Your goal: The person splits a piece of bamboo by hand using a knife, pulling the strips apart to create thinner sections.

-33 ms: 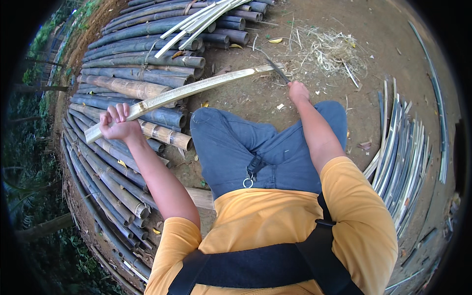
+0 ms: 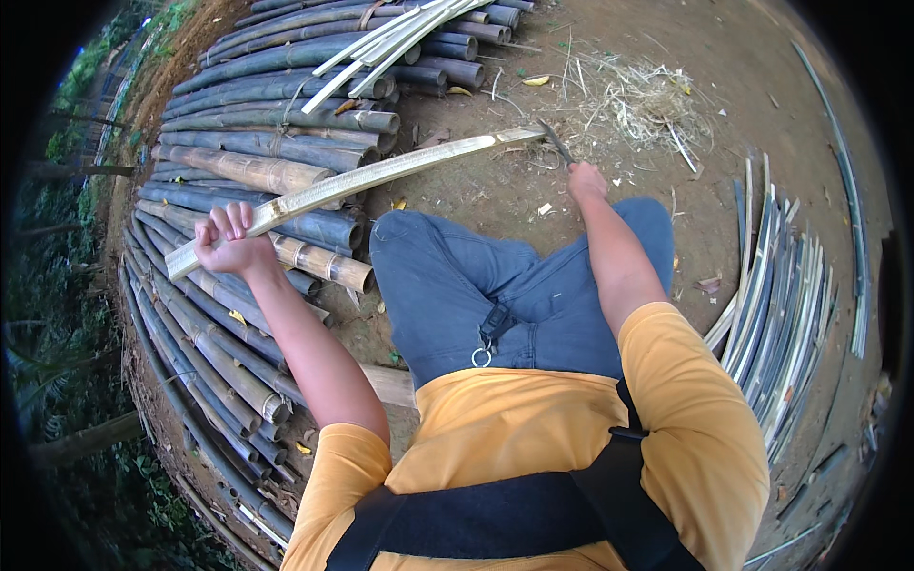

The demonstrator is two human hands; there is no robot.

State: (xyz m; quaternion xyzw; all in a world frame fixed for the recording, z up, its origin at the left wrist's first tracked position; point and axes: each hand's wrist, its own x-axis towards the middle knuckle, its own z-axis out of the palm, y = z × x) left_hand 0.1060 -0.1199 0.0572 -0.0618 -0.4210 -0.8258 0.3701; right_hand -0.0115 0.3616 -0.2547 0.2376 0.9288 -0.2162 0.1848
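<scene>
My left hand (image 2: pixel 231 240) is wrapped round the near left end of a long, pale split bamboo strip (image 2: pixel 367 177). The strip slants up to the right in front of my knees, over the ends of the bamboo poles. Its far end lies close to a knife (image 2: pixel 557 143) with a dark blade. My right hand (image 2: pixel 586 181) is closed on the knife's handle, beyond my right knee. The blade points up and left, its tip by the strip's end; whether they touch I cannot tell.
Stacked bamboo poles (image 2: pixel 257 171) fill the left side. Several pale split strips (image 2: pixel 390 48) lie on top of them. Curly shavings (image 2: pixel 652 105) are heaped on the dirt ahead. A bundle of narrow strips (image 2: pixel 785 314) lies at right, and a long dark pole (image 2: pixel 847 181) beyond it.
My right hand and the knife have shifted slightly to the right and nearer to me, the blade now at the strip's far tip. My left hand and the strip stay nearly still.
</scene>
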